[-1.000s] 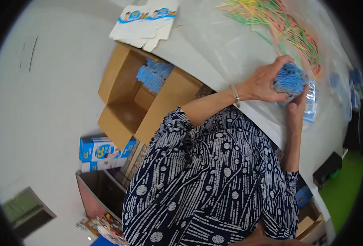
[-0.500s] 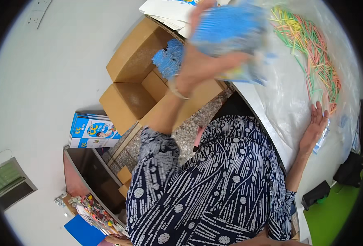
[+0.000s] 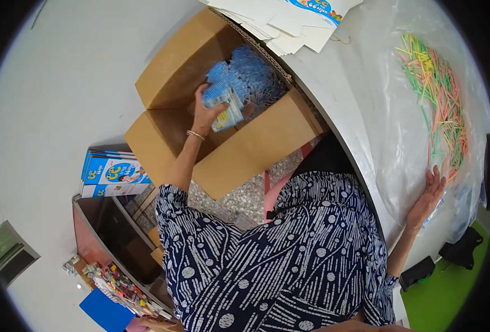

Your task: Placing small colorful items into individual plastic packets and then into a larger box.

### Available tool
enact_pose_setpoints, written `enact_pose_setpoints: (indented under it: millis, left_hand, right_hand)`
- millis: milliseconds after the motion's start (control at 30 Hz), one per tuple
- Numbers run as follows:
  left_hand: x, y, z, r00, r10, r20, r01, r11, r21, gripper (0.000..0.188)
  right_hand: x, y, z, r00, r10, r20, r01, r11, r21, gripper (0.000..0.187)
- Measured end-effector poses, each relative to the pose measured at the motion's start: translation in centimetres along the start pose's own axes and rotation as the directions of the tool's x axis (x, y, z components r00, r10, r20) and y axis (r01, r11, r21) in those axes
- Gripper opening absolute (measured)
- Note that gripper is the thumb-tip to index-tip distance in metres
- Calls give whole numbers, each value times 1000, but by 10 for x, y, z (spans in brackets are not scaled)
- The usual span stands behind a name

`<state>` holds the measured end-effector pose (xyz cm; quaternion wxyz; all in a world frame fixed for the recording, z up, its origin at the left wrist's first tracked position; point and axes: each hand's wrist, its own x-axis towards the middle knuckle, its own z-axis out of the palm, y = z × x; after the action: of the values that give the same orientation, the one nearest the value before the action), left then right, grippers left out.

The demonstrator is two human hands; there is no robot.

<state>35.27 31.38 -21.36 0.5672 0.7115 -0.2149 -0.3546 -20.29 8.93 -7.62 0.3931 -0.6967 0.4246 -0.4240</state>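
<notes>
Blue packet bundle (image 3: 223, 105) (clear-wrapped), hand-gripped

A small packing workshop — cardboard carton (image 3: 223, 144), stacked flat printed boxes (image 3: 289, 22), plastic-covered worktable (image 3: 361, 116).

Matt brown cardboard box (image 3: 239, 149); glossy blue plastic packets (image 3: 223, 102) inside — clear, crinkled plastic sheet (image 3: 389, 138) over the smooth table (image 3: 333, 110).

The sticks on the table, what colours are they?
The sticks are pink, green, yellow and orange, seen in the head view.
</notes>
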Motion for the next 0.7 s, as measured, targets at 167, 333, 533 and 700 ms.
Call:
enact_pose_setpoints:
  millis: [167, 333, 533, 700]
  left_hand:
    - [24, -84, 8, 998, 44, 39, -54, 936, 348, 86]
    - [31, -115, 31, 994, -59, -94, 78, 975, 206, 90]
    - [34, -137, 32, 986, 150, -68, -111, 911, 398, 94]
    - [32, -120, 46, 998, 62, -2, -48, 801, 596, 97]
  right_hand:
    - [0, -8, 2, 1000, 21, -17, -22, 998, -62, 77]
    - [-1, -13, 10, 1000, 19, -13, -20, 992, -122, 79]
    - [2, -15, 18, 1000, 15, 14, -13, 991, -135, 81]
    - [0, -12, 13, 999, -32, 24, 36, 984, -174, 73]
